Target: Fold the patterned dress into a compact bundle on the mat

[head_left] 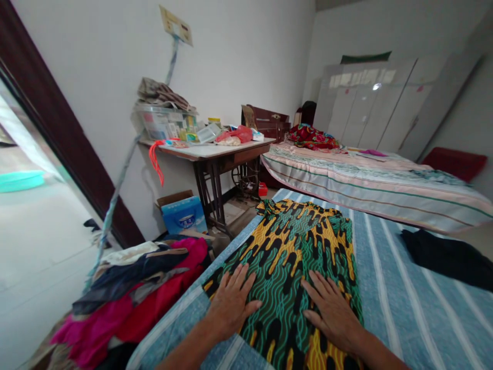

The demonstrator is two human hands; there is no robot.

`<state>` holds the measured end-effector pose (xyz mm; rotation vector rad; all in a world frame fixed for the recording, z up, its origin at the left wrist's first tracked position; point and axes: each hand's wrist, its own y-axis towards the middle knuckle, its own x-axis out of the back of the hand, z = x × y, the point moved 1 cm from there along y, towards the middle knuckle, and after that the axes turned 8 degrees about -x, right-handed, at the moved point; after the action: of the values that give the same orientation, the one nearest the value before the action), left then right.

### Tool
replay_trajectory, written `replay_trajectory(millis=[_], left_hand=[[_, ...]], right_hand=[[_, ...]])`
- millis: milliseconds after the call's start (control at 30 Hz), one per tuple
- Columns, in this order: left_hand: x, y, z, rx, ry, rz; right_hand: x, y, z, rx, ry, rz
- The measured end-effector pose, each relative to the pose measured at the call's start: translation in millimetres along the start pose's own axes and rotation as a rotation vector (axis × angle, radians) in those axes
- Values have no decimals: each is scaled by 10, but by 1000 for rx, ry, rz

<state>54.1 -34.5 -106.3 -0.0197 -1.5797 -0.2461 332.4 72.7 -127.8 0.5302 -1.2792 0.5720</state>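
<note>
A green, yellow and black patterned garment [296, 241] lies spread flat on a blue striped bed sheet [389, 303]. My left hand [231, 303] rests flat on the garment's near left part, fingers stretched out and apart. My right hand [333, 311] lies flat on its near right part, fingers also spread. Neither hand holds anything.
A pile of pink, red and dark clothes [134, 293] sits left of the bed. A black cloth [447, 254] lies at the right. Beyond stand a second bed [370, 180], a cluttered sewing table [215, 149], a blue box [184, 215] and white wardrobes [377, 103].
</note>
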Motion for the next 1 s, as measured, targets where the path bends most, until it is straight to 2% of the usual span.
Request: replay_trajectory(millis=[133, 300, 433, 567, 733, 867, 1000], left_hand=[[34, 17, -35, 10, -14, 17], [127, -10, -51, 37, -73, -27], [156, -111, -4, 43, -88, -72], [164, -266, 48, 66, -54, -55], [138, -448, 86, 75, -4, -88], [99, -520, 92, 82, 6, -120], [104, -524, 72, 126, -11, -96]], right_hand=[[-9, -5, -9, -1, -26, -2], [-22, -12, -28, 15, -35, -21], [-6, -9, -37, 23, -44, -26], [50, -14, -8, 8, -58, -78], [142, -156, 203, 8, -101, -164], [149, -380, 478, 83, -90, -139], [54, -553, 644, 164, -68, -108]])
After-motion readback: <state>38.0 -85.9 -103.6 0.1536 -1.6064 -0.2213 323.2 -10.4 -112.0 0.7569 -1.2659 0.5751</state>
